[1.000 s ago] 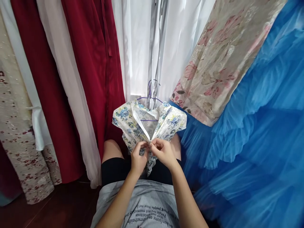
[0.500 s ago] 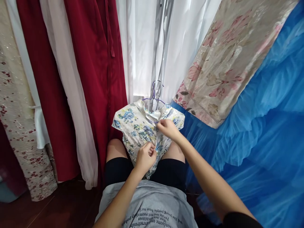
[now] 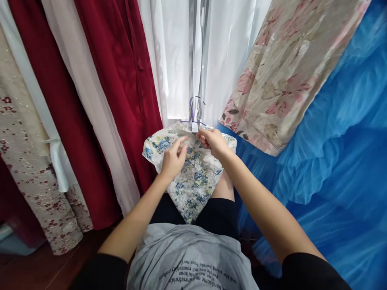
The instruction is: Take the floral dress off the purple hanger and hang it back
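Hanging gowns fill the head view: red drapes [image 3: 121, 80] left of the purple hanger [image 3: 191, 114], blue tulle [image 3: 332, 161] right of it. The floral dress [image 3: 193, 177] hangs just below that hanger, its weight carried there, so my right hand [image 3: 213, 141] pinches the neckline. My left hand [image 3: 173, 159] lies on the cloth; I cannot tell its grip.

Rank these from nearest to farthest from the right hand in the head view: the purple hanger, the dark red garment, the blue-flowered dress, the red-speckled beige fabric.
1. Blue-flowered dress: pinched at its top edge by the right hand.
2. Purple hanger: just above the fingertips.
3. Dark red garment: hanging off to the left.
4. Red-speckled beige fabric: at the far left edge.
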Motion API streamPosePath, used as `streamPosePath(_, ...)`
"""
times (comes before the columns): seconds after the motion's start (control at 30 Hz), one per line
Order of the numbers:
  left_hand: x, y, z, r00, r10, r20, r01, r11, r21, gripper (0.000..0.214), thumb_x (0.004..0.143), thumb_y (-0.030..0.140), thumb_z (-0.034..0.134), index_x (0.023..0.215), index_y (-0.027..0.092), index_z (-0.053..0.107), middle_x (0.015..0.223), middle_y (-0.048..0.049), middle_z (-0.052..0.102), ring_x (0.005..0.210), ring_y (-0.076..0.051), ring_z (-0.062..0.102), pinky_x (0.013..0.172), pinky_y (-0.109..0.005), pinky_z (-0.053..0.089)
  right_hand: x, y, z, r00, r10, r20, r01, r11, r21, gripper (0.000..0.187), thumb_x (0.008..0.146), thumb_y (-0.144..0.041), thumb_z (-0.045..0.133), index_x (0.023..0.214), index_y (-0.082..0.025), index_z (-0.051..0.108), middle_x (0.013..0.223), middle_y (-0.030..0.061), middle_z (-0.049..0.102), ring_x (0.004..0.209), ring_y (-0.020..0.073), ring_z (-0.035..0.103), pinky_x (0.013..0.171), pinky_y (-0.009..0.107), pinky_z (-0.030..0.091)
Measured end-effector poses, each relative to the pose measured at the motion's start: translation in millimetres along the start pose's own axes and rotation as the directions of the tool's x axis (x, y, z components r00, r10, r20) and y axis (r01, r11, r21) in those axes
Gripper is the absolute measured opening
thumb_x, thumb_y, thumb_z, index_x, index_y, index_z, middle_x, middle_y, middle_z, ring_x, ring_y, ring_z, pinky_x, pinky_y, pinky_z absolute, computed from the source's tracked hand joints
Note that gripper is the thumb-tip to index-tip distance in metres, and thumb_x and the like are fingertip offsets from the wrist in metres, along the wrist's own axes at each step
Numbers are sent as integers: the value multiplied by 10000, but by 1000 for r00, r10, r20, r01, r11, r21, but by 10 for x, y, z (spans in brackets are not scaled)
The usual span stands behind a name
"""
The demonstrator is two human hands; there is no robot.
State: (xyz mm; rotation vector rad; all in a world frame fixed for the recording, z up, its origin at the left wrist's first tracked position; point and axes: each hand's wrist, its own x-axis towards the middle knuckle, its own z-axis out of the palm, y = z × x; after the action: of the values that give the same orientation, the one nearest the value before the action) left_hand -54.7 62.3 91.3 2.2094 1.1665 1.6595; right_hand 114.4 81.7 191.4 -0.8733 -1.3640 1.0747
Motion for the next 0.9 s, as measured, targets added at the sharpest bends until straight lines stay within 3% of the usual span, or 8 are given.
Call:
streamPosePath(0.07,369,130,-103,992,122,-24,-121,992,41,334,1003,290,495,1314,225,597,924,-38,693,738,-162,643,723,-285,494,-61,27,0,999,-41,14,41,999,14,183,793,-172,588,615,-157,549,458,-67,381,385,42,299,380,181,203)
streamPosePath(0.23,829,367,-180,957,286,49,-290,939,186,158,969,253,559,888,177,672,792,-14,662,740,-164,599,722,-279,444,10,279,66,986,-157,-48,157,988,8,219,746,-222,604,549,-183,515,419,-63,414,384,57,315,403,209,224)
streamPosePath(0.37,929,292,-372,956,240,-170,-225,969,105,193,989,294,544,884,168,646,788,-8,658,752,-137,609,737,-249,454,-13,712,111,981,-152,-122,146,988,-58,205,684,-256,625,521,-185,526,423,-57,447,401,67,345,426,222,239)
streamPosePath(0.5,1016,-253,-810,862,-72,-501,-56,970,-236,152,930,250,615,824,141,625,734,1,627,699,-105,595,695,-199,468,-227,1033,137,993,-66,-96,67,998,10,181,661,-270,601,515,-191,529,395,-65,428,388,70,325,422,228,218)
streamPosePath(0.6,849,-731,-975,657,-586,-474,78,679,-730,226,891,164,620,684,162,529,609,41,521,579,-77,533,651,-170,467,-391,1112,202,997,-33,-65,35,999,34,184,660,-274,619,520,-188,537,402,-63,438,392,69,327,422,225,213)
streamPosePath(0.7,400,-959,-767,523,-817,-244,190,390,-901,335,870,126,611,605,188,415,522,54,419,514,-83,501,638,-182,481,-526,1202,260,998,4,-64,2,995,103,180,677,-293,630,550,-182,566,420,-59,443,396,71,343,419,222,223)
streamPosePath(0.8,-154,-900,-276,516,-850,-111,283,291,-914,331,874,153,596,595,188,424,554,21,488,586,-119,585,690,-242,516,-658,1417,173,961,134,-241,-54,949,310,195,690,-354,649,618,-182,593,454,-61,440,401,76,350,411,215,248)
streamPosePath(0.9,-521,-642,227,541,-841,18,353,208,-912,222,848,233,666,673,175,542,670,-23,599,719,-177,661,749,-316,540,-769,1649,-59,825,261,-501,-15,897,442,223,702,-411,650,686,-200,578,528,-43,496,445,97,418,426,213,309)
